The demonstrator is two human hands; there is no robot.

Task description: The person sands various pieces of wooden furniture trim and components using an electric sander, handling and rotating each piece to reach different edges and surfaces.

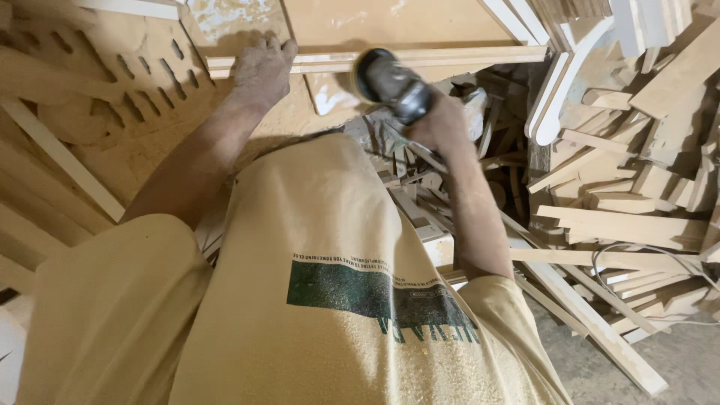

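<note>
Sawdust-coated workbench (150,142) fills the upper left, seen from the head view; everything is dusted tan. Long wooden strip (420,57) is laid across the top of the bench, long axis running left-right, far end pointing right toward the scrap pile. Strip is pinned near its left end by the left hand (261,69), palm down, fingers spread flat over it, nothing gripped. Handheld sander (388,82) is held in the right hand (442,124), fingers wrapped fully round the dark body; pad end is aimed up-left and is touching the strip's near edge, just right of the left hand. Sander axis is tilted diagonally, from lower right to upper left. Slotted board (142,71) is seen left of the forearm. Offcut pile (637,187) is heaped right of the bench, well apart from both hands. Tan T-shirt (322,300) fills the foreground.
</note>
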